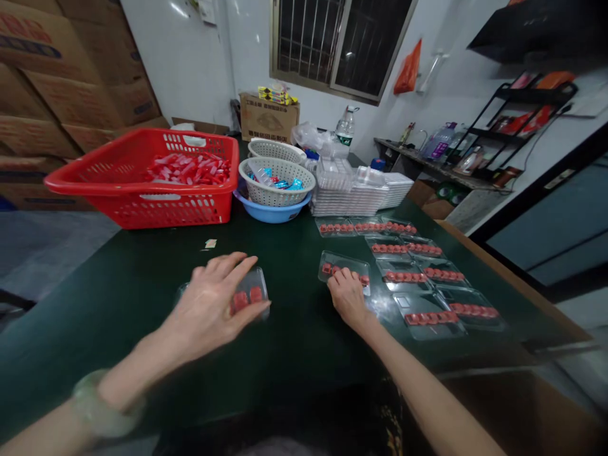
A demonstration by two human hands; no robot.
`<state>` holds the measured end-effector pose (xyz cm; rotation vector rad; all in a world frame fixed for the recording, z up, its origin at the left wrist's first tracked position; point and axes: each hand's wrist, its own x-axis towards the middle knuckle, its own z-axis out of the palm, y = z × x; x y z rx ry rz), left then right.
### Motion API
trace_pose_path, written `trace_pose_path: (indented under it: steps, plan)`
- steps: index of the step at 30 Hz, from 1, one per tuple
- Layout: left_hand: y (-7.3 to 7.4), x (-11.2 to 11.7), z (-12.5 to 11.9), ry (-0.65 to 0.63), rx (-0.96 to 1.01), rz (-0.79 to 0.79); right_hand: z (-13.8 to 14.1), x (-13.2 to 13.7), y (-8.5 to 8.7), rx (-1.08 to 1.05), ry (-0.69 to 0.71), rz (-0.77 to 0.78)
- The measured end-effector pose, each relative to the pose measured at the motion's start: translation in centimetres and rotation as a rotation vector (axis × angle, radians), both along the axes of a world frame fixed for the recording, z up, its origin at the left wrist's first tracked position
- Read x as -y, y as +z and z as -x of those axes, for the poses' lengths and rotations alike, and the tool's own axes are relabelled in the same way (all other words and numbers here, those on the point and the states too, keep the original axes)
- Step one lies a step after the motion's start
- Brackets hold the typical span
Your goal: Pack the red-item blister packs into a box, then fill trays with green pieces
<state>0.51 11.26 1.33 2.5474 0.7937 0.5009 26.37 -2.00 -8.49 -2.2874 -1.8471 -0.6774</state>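
My left hand (213,304) lies flat with fingers spread on top of a clear plastic tray (256,282) that holds a few red pieces (247,297) on the dark green table (294,329). My right hand (348,296) rests at the near edge of a second clear tray (344,266) with a row of red pieces; its fingers are curled onto the tray and partly hidden. A pale green bangle (97,405) sits on my left wrist.
Several filled clear trays (418,272) lie in rows at the right. A red basket (152,177) of red-wrapped pieces stands back left, beside white colanders in a blue bowl (275,183) and a stack of empty clear trays (349,190). Cardboard boxes (57,82) rise at the left.
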Motion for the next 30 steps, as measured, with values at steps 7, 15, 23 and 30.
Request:
trace_pose_path:
  steps: [7, 15, 23, 30]
  plan:
    - [-3.5, 8.5, -5.1, 0.315, 0.340, 1.478, 6.6, 5.3, 0.1, -0.112, 0.136, -0.180]
    - [-5.3, 8.2, -7.2, 0.093, 0.356, 1.634, 9.7, 8.2, 1.4, -0.167, 0.275, -0.220]
    - [-1.2, 8.5, -2.9, 0.154, 0.579, 1.459, 8.1, 9.8, 7.5, -0.487, -0.159, -0.599]
    - [1.1, 2.6, 4.1, 0.386, 0.509, 0.949, 10.1, -3.7, 7.2, -0.935, 0.111, -0.487]
